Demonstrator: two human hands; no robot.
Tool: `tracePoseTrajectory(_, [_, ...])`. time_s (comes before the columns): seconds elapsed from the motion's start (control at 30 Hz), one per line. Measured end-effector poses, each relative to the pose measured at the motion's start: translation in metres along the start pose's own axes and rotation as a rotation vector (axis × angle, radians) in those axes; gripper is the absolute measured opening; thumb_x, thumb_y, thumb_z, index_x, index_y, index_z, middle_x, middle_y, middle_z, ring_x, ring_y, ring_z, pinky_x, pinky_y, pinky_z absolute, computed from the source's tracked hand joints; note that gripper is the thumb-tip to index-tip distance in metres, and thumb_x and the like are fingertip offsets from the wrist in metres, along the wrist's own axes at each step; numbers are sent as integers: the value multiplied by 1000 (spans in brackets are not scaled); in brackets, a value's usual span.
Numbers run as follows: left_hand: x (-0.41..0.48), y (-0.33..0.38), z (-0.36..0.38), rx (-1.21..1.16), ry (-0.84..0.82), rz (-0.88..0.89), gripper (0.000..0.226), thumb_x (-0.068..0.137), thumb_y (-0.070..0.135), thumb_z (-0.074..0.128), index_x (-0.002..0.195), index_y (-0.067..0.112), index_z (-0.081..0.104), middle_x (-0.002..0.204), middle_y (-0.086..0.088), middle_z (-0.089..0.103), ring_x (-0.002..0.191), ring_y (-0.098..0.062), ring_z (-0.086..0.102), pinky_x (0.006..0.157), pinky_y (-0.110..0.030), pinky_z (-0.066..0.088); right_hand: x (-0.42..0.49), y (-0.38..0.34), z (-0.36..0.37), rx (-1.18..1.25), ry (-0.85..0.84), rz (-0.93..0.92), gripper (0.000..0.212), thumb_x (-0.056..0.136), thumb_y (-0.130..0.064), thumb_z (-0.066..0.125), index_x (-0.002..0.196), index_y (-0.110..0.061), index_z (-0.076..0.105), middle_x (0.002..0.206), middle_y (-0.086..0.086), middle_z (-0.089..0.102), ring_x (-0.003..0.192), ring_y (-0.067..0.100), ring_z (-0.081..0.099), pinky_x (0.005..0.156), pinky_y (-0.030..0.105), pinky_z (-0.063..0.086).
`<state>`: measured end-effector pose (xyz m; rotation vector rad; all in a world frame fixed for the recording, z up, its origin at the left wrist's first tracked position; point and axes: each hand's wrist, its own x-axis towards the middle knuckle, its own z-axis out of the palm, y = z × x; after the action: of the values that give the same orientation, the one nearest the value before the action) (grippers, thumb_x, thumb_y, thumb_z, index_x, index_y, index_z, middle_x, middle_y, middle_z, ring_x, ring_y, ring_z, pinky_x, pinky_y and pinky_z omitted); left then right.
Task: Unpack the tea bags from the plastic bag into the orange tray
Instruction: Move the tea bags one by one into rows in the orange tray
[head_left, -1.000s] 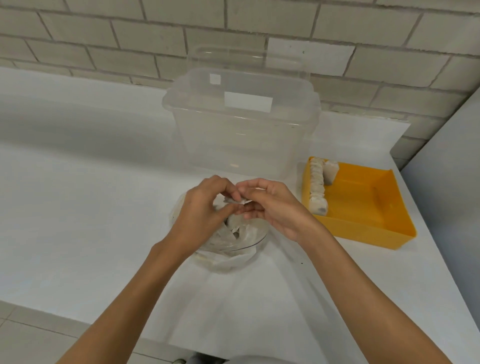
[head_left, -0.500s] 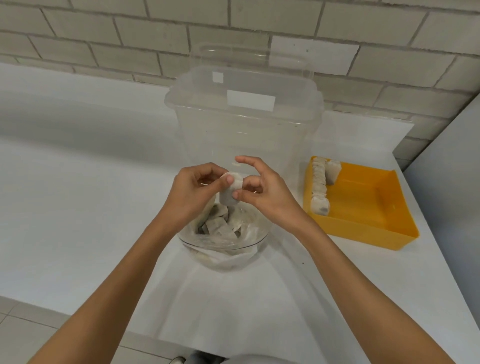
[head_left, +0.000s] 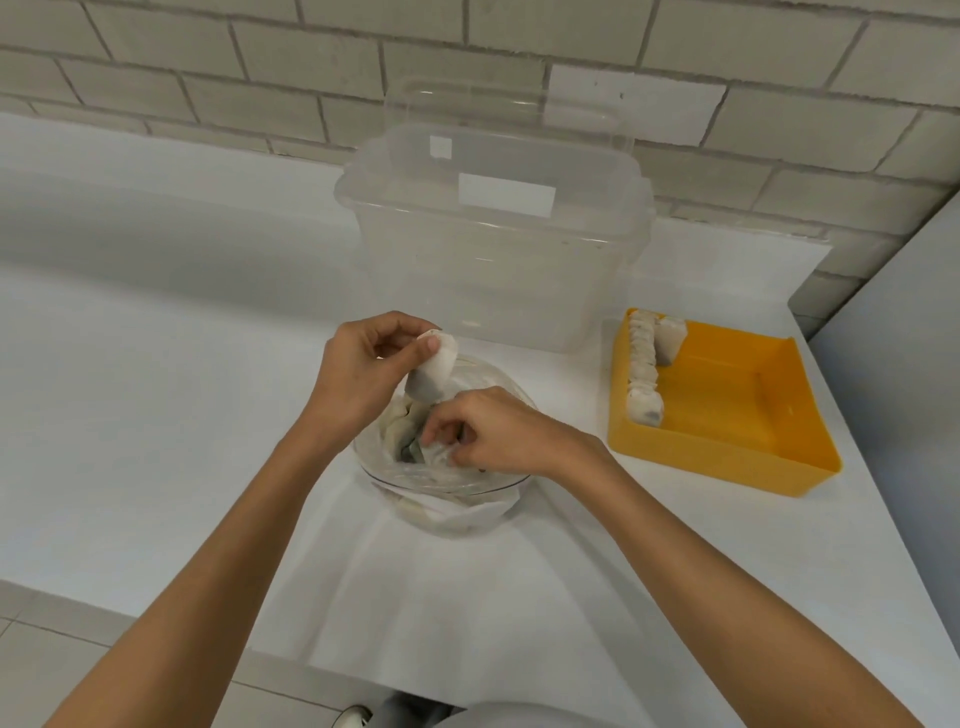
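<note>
- Centre bottom of frame: two bare forearms reach up over the white table (head_left: 156, 389).
- Centre: crumpled clear plastic bag (head_left: 415, 475) lies open on the table, with a pile of pale tea bags (head_left: 397, 428) inside it.
- Right hand (head_left: 498, 436) is down in the bag mouth, its fingers curled, the fingertips pinching a second tea bag (head_left: 439, 452) in the pile.
- Left hand (head_left: 363, 374), just above and left of the bag, grasps a white paper tea bag (head_left: 434, 374) between thumb and fingers; it hangs clear over the bag opening.
- Right of centre: rectangular orange plastic tray (head_left: 727, 457) stands on the table, apart from the bag.
- A row of upright tea bags (head_left: 644, 364) lines the tray's left wall; one more stands beside its far end.
- Upper centre: tall clear plastic storage container (head_left: 493, 260), behind the bag.
- Top of frame: pale brick wall (head_left: 260, 78).
</note>
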<state>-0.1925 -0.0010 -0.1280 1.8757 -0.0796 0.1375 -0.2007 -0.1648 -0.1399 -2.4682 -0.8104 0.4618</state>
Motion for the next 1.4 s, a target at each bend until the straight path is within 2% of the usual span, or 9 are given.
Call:
tracePoseTrajectory(0.1, [-2, -2, -1, 15, 5, -8, 8, 87, 22, 69, 92, 18, 74, 88, 2, 74, 88, -16, 68, 84, -26, 53, -3, -2, -4, -49, -83, -13, 26, 84, -13, 66, 109, -16, 69, 76, -22, 42, 70, -7, 44, 65, 10, 35])
tracePoseTrajectory(0.3, [-4, 2, 0, -1, 19, -28, 8, 88, 24, 68, 90, 18, 72, 88, 4, 73, 86, -11, 67, 78, -16, 51, -7, 4, -12, 107, -3, 46, 8, 79, -16, 74, 86, -13, 70, 73, -17, 59, 63, -9, 52, 60, 4, 38])
tracePoseTrajectory(0.37, [-4, 5, 0, -14, 30, -41, 6, 88, 23, 68, 92, 19, 71, 86, -1, 73, 80, -9, 66, 73, -13, 49, -14, 8, -22, 282, 88, 78, 8, 78, -16, 76, 83, -15, 69, 74, -16, 63, 63, -9, 55, 62, 6, 41])
tracePoseTrajectory(0.6, [-3, 16, 6, -44, -11, -54, 11, 90, 8, 61, 93, 18, 62, 63, -1, 66, 69, -14, 63, 80, -39, 53, -38, 21, -48, 721, 586, 126, 13, 78, -9, 77, 79, -14, 65, 74, -5, 66, 60, 6, 60, 58, 16, 45])
tracePoseTrajectory(0.8, [-4, 40, 31, -124, -183, -89, 14, 89, 9, 61, 86, 13, 74, 81, 5, 73, 74, -8, 64, 78, -27, 53, -52, 17, -49, 644, 990, 5, 19, 77, -2, 76, 79, -18, 64, 79, -4, 67, 75, 10, 62, 72, 24, 52])
tracePoseTrajectory(0.93, [-3, 54, 51, -266, -297, -166, 30, 88, 39, 62, 92, 13, 75, 90, -5, 74, 84, -11, 69, 78, -24, 56, -63, 21, -39, 281, 1055, -137, 14, 77, 5, 71, 82, -7, 69, 88, 1, 66, 86, 6, 62, 78, 17, 49])
tracePoseTrajectory(1.03, [0, 58, 63, -248, -290, -109, 21, 89, 29, 64, 83, 11, 72, 78, 0, 72, 76, -7, 68, 82, -29, 54, -71, 25, -37, 155, 1038, -168, 18, 77, 10, 68, 81, -8, 71, 95, 1, 67, 92, 1, 60, 82, 9, 44])
tracePoseTrajectory(1.2, [14, 62, 78, -177, -291, 3, 10, 88, 19, 67, 84, 10, 69, 77, -2, 70, 76, -8, 63, 79, -30, 50, -81, 35, -59, 360, 1123, 15, 33, 81, 5, 59, 93, -25, 67, 100, -4, 67, 93, 4, 62, 79, 21, 49])
tracePoseTrajectory(1.4, [29, 75, 102, -108, -362, 169, 11, 88, 16, 68, 92, 7, 72, 85, -2, 73, 81, -12, 68, 79, -24, 52, -92, 52, -95, 498, 1035, 168, 10, 90, -22, 64, 98, -21, 71, 96, -10, 70, 86, 7, 63, 74, 22, 51])
